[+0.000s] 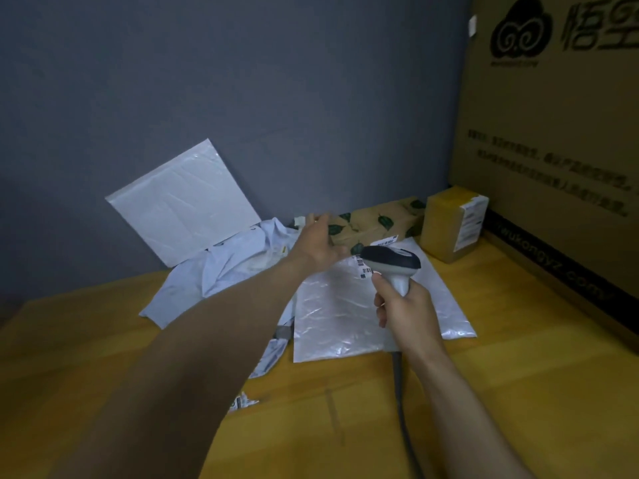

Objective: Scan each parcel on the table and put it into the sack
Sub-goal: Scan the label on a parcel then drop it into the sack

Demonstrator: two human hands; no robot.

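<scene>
Right hand (403, 311) is wrapped round the scanner (390, 262), nose just beside the barcode label (363, 266) at the far end of the flat plastic mailer (339, 312) on the counter (311, 426). Left hand (320, 245), fingers spread and holding nothing, is just left of that label, so it's probably the closer one for grabbing.

Dim, flat, bluish light. Soft glare on mailer (337, 316). Left hand (320, 247) motion-blurred. Wide-angle bending at edges; box (553, 140) print soft.
</scene>
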